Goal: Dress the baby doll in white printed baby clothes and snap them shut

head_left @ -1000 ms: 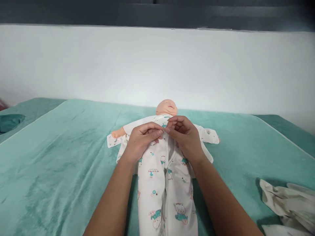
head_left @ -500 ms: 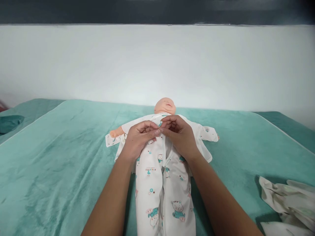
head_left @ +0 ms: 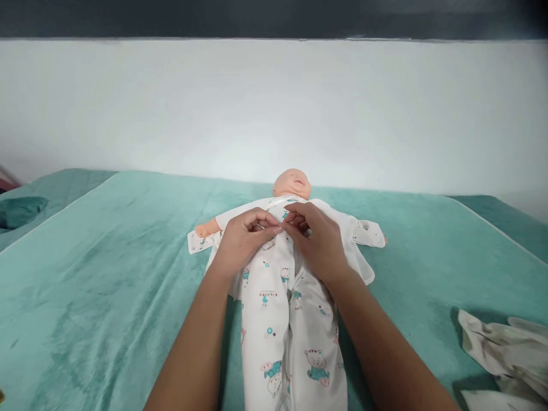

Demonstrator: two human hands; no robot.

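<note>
A baby doll (head_left: 291,184) lies on its back, head away from me, with a white cat-print garment (head_left: 268,311) spread over its body and legs. The garment's front is parted down the middle below my hands. My left hand (head_left: 248,237) pinches the cloth at the chest between thumb and fingers. Right beside it, my right hand (head_left: 314,237) pinches the same front edge, the fingertips of both hands nearly meeting. Whatever fastener may lie between them is hidden. One doll hand (head_left: 208,228) shows bare at the left, by a loose printed sleeve.
A teal blanket (head_left: 107,274) covers the surface beneath the doll. At the lower right lies a crumpled pale cloth (head_left: 505,348). Behind the doll's head rises a white wall (head_left: 274,108), with a dark band along its top.
The whole view has shifted slightly, so the doll and cloth appear a little further right. Both my hands keep their pinch on the garment at the chest.
</note>
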